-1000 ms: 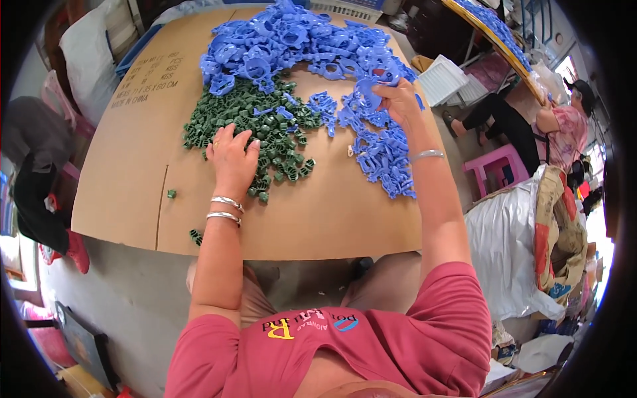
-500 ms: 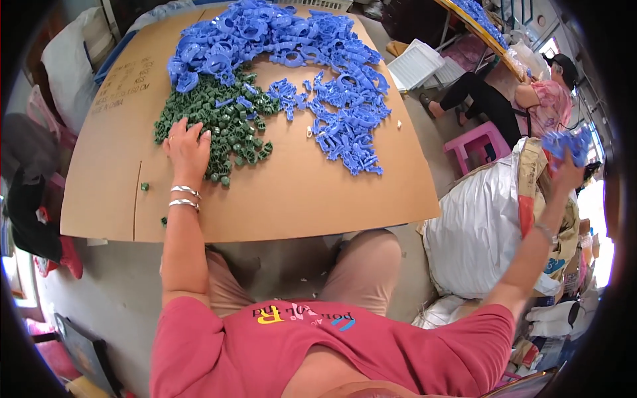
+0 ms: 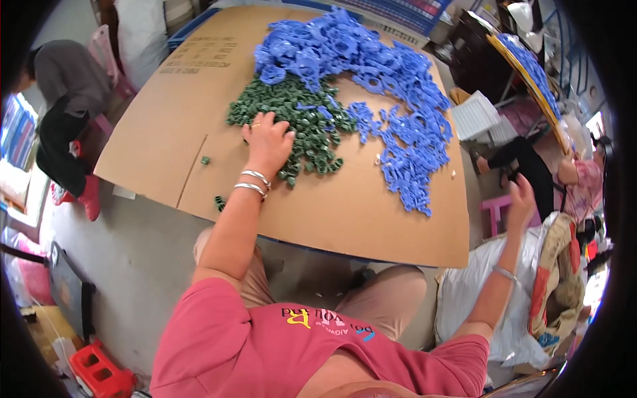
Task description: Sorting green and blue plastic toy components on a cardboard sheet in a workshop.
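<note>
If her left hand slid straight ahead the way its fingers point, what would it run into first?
The left hand already rests on the green pieces; straight ahead it would likely plough through more of them, then reach the blue pieces.

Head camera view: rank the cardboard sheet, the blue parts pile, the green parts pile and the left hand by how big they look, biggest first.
1. cardboard sheet, widest by far.
2. blue parts pile.
3. green parts pile, clearly smaller in spread than the blue.
4. left hand, resting on the green pile's near edge.
</note>
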Motion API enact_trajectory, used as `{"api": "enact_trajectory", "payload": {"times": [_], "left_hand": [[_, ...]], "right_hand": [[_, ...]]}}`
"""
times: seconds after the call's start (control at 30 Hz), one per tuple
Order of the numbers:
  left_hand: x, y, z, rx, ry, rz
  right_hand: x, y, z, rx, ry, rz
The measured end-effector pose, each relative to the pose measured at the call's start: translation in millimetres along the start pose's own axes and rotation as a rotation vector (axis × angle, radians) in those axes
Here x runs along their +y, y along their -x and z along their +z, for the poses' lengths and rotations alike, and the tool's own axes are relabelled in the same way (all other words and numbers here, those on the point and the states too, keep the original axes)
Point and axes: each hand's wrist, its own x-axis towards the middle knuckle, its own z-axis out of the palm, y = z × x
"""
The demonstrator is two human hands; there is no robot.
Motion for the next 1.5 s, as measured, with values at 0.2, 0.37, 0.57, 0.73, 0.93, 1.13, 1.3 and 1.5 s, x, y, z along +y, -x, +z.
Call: {"api": "enact_trajectory", "payload": {"times": [0.2, 0.37, 0.57, 0.73, 0.93, 1.13, 1.3, 1.5], "left_hand": [[6, 5, 3, -0.011, 0.082, -0.014], [20, 7, -9, 0.059, 0.223, -0.014], [23, 15, -17, 0.016, 0.286, 0.007], [22, 11, -18, -0.006, 0.334, -0.015], [20, 11, -24, -0.035, 0.390, -0.013], [20, 9, -26, -0.034, 0.382, -0.014], [18, 10, -23, -0.041, 0.360, -0.039], [22, 10, -19, -0.028, 0.349, -0.037]], "right_hand": [[-219, -19, 225, -0.196, -0.075, -0.693], [-354, -26, 344, -0.449, 0.172, -0.654], [-417, -43, 437, -0.524, 0.223, -0.416], [-407, -57, 460, -0.686, 0.472, -0.237], [-406, -72, 467, -0.788, 0.532, -0.202], [-392, -73, 472, -0.724, 0.420, -0.190], [-384, -80, 468, -0.650, 0.315, -0.232], [-354, -123, 445, -0.537, -0.089, -0.085]]}}
